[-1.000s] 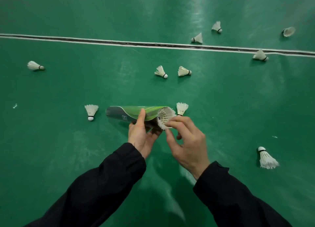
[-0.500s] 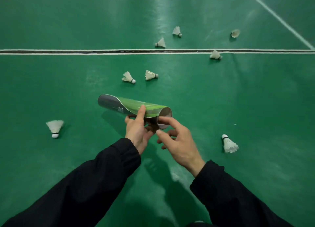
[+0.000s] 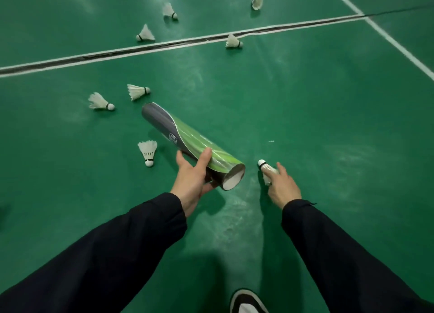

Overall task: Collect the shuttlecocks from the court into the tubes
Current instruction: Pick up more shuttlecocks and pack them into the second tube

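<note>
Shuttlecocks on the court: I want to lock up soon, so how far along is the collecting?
Done: white feathers show inside the green-grey cardboard tube held by the left hand. In hand: the right hand closes on a white feathered shuttlecock on the floor. Left: seven more lie scattered, nearest.
</note>
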